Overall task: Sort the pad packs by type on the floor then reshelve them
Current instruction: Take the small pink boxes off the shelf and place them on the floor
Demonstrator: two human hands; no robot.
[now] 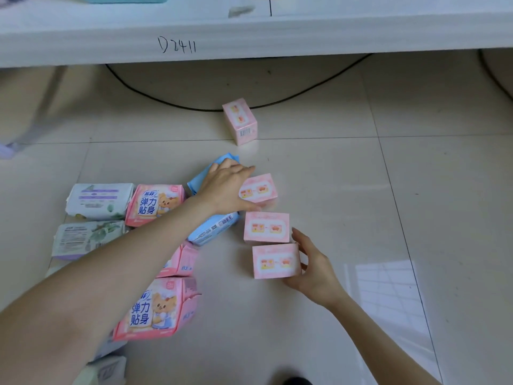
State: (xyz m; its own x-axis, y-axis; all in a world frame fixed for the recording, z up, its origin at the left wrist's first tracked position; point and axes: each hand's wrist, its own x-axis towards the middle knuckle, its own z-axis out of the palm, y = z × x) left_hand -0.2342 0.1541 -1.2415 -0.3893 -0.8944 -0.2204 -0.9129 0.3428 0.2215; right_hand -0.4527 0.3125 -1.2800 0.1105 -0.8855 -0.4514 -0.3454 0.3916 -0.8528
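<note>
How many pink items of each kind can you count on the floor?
small pink boxes: 4, one gripped by the left hand, one by the right hand
pink bear packs: 3 showing
total: 7

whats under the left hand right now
A blue pack lies under the left hand, showing above it and below the wrist; its middle is covered, so one pack or two is unclear. The hand also covers the left end of a pink box.
</note>
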